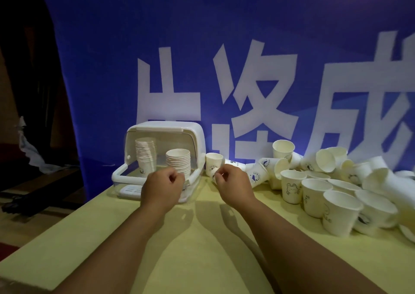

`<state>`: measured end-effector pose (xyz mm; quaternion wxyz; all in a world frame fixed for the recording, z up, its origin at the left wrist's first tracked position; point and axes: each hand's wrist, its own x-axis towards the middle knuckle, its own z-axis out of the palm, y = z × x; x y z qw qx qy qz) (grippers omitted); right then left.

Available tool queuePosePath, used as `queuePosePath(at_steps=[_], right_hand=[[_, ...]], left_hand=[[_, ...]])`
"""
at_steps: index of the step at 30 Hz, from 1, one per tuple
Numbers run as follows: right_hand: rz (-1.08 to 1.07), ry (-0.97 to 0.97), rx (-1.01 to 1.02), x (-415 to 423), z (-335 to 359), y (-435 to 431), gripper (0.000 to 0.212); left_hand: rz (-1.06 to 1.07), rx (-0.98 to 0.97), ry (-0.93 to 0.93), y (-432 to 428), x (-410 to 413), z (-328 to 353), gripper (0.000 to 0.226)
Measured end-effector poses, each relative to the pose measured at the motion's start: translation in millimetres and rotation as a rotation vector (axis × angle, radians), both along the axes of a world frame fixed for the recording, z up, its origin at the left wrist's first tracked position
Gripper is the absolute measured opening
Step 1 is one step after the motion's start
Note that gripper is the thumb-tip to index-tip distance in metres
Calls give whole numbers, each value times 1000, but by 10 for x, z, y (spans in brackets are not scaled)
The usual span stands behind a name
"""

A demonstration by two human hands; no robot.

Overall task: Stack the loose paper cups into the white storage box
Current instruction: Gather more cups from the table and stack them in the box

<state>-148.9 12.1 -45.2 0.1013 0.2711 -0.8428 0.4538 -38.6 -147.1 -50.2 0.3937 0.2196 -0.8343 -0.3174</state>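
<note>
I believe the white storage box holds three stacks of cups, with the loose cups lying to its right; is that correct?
Not quite: the head view shows two stacks in the white storage box, not three, a taller stack left of a shorter stack. The loose cups do lie to its right.

Left grip [162, 188] covers the base of the front cup stack [178, 161]; right grip [233, 185] hides most of one lying cup [213, 173], hold undetermined. Loose cup pile [330, 157] runs off the right edge; cup prints illegible.

White paper cups [336, 194] with dark cartoon prints, white storage box [157, 158], yellow-green tabletop [202, 248], blue banner [224, 35] lettered white.
</note>
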Motion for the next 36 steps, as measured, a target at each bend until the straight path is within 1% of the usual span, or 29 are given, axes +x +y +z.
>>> queuePosePath(at_steps=[2,5,9,12,15,18,22,24,25,27,29,31,33,36], right_hand=[[-30,2,16,82,-8,247,18],[-62,-5,39,196,-59,679,14],[-152,-24,51,297,-131,1365,8],[-218,-52,46,319,-208,1902,9],[-295,-76,35,336,-307,2434,16],[-371,-84,90,339,-360,2925,15],[-491,-119,132,274,-440,3495,12],[-569,-142,156,203,-468,3734,4],[-612,-168,159,157,-479,3831,9],[-694,-242,125,60,-490,3964,37],[-754,-274,79,-50,-495,4040,65],[-771,-271,84,-176,-508,4077,84],[-775,-269,103,-306,-516,4086,95],[-810,-243,120,-458,-553,4062,99]], left_hand=[[-25,9,-18,238,63,-21,32],[-81,29,-33,630,80,-18,29],[-222,46,-110,1262,19,-50,25],[-301,81,-144,1731,-6,-129,27],[-374,81,-190,2128,-58,-231,28],[-459,94,-229,2496,-146,-286,22],[-594,85,-327,3008,-288,-345,8],[-656,112,-345,3260,-367,-394,7],[-668,116,-352,3377,-401,-415,11],[-671,93,-369,3604,-477,-444,28],[-676,79,-360,3795,-568,-451,57],[-680,68,-336,3920,-683,-463,81],[-661,54,-338,3967,-810,-483,94],[-631,-3,-343,3963,-1013,-514,95]])
